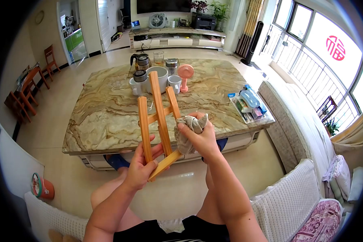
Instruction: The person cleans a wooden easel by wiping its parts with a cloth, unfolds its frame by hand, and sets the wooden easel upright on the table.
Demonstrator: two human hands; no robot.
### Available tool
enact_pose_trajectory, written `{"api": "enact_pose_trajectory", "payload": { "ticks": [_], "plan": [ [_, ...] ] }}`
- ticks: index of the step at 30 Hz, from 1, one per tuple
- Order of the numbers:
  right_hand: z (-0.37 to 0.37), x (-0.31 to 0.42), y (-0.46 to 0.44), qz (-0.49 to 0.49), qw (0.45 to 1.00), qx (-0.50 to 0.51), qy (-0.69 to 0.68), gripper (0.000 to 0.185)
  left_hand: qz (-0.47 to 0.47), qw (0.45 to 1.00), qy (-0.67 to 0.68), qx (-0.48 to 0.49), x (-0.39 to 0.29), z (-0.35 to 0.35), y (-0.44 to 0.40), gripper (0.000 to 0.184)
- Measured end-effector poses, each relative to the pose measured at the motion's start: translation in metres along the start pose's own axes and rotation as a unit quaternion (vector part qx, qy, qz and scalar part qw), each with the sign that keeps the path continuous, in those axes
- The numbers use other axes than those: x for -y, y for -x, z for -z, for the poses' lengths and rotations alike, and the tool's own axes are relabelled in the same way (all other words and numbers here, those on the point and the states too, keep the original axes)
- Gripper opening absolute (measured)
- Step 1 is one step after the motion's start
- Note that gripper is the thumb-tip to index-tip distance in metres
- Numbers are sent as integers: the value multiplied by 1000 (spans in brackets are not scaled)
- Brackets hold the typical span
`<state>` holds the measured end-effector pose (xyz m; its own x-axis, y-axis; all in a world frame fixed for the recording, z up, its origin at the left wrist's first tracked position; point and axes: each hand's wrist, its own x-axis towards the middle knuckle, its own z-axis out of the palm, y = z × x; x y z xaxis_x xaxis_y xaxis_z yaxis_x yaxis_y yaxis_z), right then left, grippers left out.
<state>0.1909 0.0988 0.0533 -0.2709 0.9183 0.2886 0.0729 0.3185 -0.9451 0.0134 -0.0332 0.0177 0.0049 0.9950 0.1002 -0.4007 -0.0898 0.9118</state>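
A light-brown wooden frame [160, 117], made of three long bars joined by crosspieces, is held up over the near edge of the marble-patterned table [101, 129]. My left hand [140, 167] grips its lower left corner, with the thumb on the bottom crosspiece and the fingers behind the bars. In my right hand [203, 139] is a crumpled grey cloth [186, 135], pressed round the right side of the frame. The cloth hides the lower part of the right bar and the end of the bottom crosspiece.
Cups, a white pot [159, 82], jars and a pink fan [185, 74] stand farther back on the table. Packets and a blue box [250, 99] lie at its right. Sofa sections [290, 193] flank my legs; a red bin [44, 188] stands left.
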Motion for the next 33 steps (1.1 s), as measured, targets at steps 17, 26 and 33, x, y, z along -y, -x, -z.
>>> {"api": "enact_pose_trajectory", "payload": {
  "ticks": [17, 26, 33],
  "plan": [
    [-2, 6, 4, 132, 988, 9, 76, 35, -54, 996, -71, 21, 11, 1, 2, 68],
    [-17, 24, 18, 106, 984, -16, 145, 54, -43, 997, -61, 26, 8, -3, 2, 71],
    [-23, 22, 16, 102, 977, 9, 184, 42, -32, 997, -69, 8, 10, -2, 3, 71]
  ]
}}
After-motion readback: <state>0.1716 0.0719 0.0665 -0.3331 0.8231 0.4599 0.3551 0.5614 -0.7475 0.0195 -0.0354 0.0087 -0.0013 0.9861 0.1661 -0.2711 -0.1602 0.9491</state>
